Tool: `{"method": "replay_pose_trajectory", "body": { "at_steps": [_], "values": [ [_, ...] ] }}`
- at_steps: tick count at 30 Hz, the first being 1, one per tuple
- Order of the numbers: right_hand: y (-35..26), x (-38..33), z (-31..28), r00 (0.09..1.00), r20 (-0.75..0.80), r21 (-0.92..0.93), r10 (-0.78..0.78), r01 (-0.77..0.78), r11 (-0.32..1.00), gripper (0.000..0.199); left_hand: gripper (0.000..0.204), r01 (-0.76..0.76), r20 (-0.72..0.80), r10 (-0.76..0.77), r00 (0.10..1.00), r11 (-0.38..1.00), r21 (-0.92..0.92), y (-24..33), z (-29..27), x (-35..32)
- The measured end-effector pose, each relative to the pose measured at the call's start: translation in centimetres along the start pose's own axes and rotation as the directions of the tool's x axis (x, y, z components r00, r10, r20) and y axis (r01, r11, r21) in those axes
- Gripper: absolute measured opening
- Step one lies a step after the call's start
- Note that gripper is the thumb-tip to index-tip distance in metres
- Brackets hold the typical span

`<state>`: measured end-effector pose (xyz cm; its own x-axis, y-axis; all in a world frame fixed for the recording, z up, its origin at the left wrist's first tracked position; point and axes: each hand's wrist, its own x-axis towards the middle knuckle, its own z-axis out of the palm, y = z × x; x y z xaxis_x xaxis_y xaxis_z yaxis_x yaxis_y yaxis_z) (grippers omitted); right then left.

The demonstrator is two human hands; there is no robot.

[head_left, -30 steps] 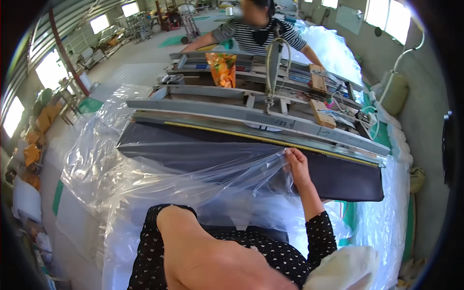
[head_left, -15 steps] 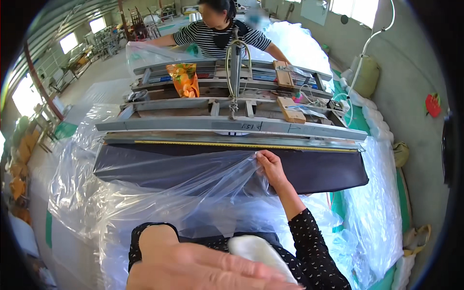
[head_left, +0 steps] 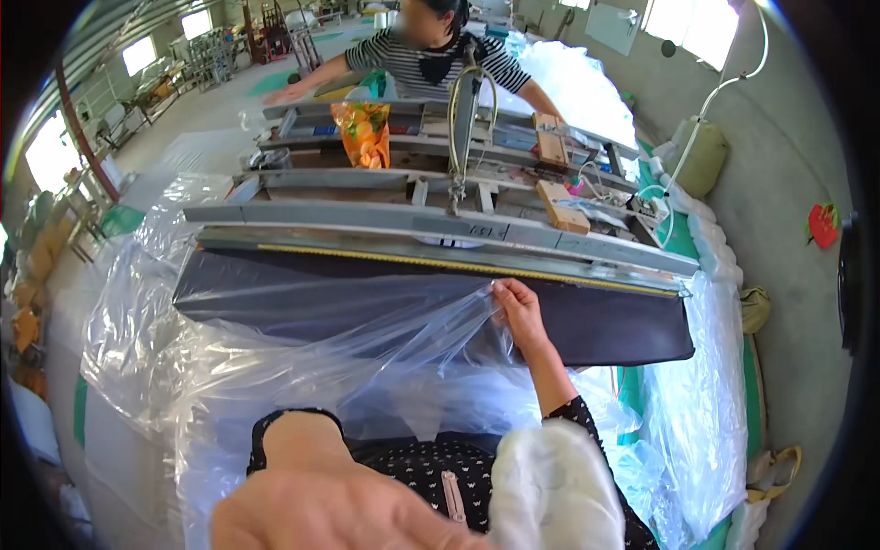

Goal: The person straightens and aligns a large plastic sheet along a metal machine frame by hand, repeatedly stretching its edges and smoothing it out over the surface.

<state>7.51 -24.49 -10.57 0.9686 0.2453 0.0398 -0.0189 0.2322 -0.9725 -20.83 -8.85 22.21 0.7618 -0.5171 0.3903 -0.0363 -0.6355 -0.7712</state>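
Note:
My right hand point(head_left: 521, 316) pinches the upper edge of a clear plastic film point(head_left: 376, 330) between thumb and fingers. From there the film spreads in creases to the left, over a long dark padded work surface point(head_left: 623, 325). Close to the camera at the lower edge is my left hand point(head_left: 339, 513), large and blurred, with its fingers partly cut off. Beside it on the right stands a white, soft-looking piece point(head_left: 555, 490); whether my left hand holds it cannot be made out.
Beyond the dark surface runs a metal frame point(head_left: 367, 215) with a yellow measuring strip point(head_left: 385, 261). On the frame are an orange bag point(head_left: 362, 133), wooden blocks point(head_left: 562, 206) and cables. A person in a striped top point(head_left: 440, 69) stands behind it. Heaped film point(head_left: 692, 394) lies at right.
The view has shifted slightly. My left hand has moved left and the white piece shows further right and larger. My right hand still grips the film. The other person's hand no longer lifts film.

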Motion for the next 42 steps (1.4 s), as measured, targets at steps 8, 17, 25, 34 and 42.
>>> {"method": "replay_pose_trajectory", "body": {
  "at_steps": [8, 17, 25, 34, 42],
  "values": [
    [-0.4, -0.3, 1.6, 1.0, 0.016, -0.006, 0.02, -0.02, 1.0, 0.015, 0.015, -0.534, -0.539, -0.13, 0.832, 0.077, -0.842, 3.2, 5.3, 1.2],
    [-0.2, -0.8, 1.5, 1.0, 0.019, -0.031, 0.023, -0.022, 0.999, 0.014, 0.016, -0.649, -0.571, -0.556, 0.604, -0.759, 0.054, 4.4, 11.4, 0.9],
    [-0.7, -0.2, 1.7, 1.0, 0.002, -0.072, 0.008, -0.007, 0.997, 0.014, 0.043, -0.442, -0.405, -0.32, 0.857, -0.859, -0.256, 4.6, 13.1, 3.5],
    [-0.2, -0.8, 1.7, 1.0, 0.008, -0.086, -0.015, 0.016, 0.996, 0.015, 0.024, -0.18, -0.452, -0.251, 0.856, -0.964, 0.195, 3.2, 10.6, 0.7],
    [-0.2, -0.2, 0.8, 1.0, -0.001, -0.101, -0.026, 0.026, 0.995, 0.017, 0.022, -0.36, -0.037, -0.362, 0.931, -0.931, 0.055, 3.5, 11.9, 1.6]
  ]
}}
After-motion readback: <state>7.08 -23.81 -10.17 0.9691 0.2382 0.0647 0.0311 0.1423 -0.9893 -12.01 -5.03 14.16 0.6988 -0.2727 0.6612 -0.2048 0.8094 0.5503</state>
